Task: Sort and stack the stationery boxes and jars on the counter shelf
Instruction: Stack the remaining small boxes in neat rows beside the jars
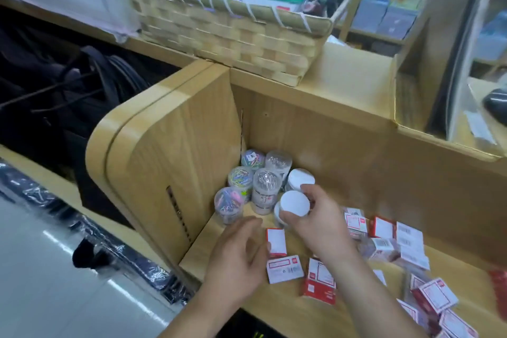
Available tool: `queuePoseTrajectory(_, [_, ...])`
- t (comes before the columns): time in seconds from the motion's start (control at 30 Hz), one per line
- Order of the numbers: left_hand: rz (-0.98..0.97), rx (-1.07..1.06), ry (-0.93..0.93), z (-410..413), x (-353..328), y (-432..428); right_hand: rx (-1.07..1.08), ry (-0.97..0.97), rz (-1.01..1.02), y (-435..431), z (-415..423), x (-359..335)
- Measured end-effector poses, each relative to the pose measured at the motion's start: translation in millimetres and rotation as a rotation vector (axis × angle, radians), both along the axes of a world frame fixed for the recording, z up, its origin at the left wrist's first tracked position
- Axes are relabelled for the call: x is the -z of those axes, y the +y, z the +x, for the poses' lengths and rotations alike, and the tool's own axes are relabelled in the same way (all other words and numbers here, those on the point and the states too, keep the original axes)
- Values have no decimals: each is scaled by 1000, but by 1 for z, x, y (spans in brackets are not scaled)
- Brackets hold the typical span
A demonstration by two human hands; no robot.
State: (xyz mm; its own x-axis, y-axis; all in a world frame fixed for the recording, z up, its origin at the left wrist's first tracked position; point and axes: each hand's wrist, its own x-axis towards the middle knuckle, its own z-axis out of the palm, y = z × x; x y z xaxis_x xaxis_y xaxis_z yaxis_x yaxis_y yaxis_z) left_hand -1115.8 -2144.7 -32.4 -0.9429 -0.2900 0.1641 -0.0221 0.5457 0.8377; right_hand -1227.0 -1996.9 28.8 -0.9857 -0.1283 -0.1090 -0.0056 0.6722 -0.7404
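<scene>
1. The right hand [315,225] is gripping a white-lidded jar [295,204], with the fingers curled round its side and the thumb pressing near the lid's edge.
2. The left hand [241,250] is hovering just beside the right one, on its left. It is blurred, its fingers are hanging loosely bent, and it is holding nothing.
3. A second white-lidded jar [300,177] is standing just beyond the right hand's fingertips, close to the held jar.
4. Beyond the left hand, clear jars are clustering in the corner of the wooden shelf [274,315]: three jars of coloured clips [241,177] are lining up along the side panel [170,159], and two jars of silver pins [267,184] are standing between them and the white-lidded pair.
5. A red-and-white box [276,241] is lying flat between the two hands, touching or nearly touching the left fingertips; I cannot tell which.
6. Two more boxes [285,269] are lying just beneath the right wrist, nearer the person.
7. To the right of the right hand, a loose scatter of boxes [382,228] is lying at mixed angles, some flat and some tilted.
8. Well beyond both hands, a woven basket [233,35] is sitting on the counter top.
</scene>
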Motion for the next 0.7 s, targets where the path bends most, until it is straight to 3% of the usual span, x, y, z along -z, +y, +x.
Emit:
queuePoseTrajectory(0.23, [-27,142,-13,11,36,-18,99,-12,-251,-9,8,17])
queuePoseTrajectory(0.7, [-174,216,35,17,43,-17,62,-49,-236,22,30,5])
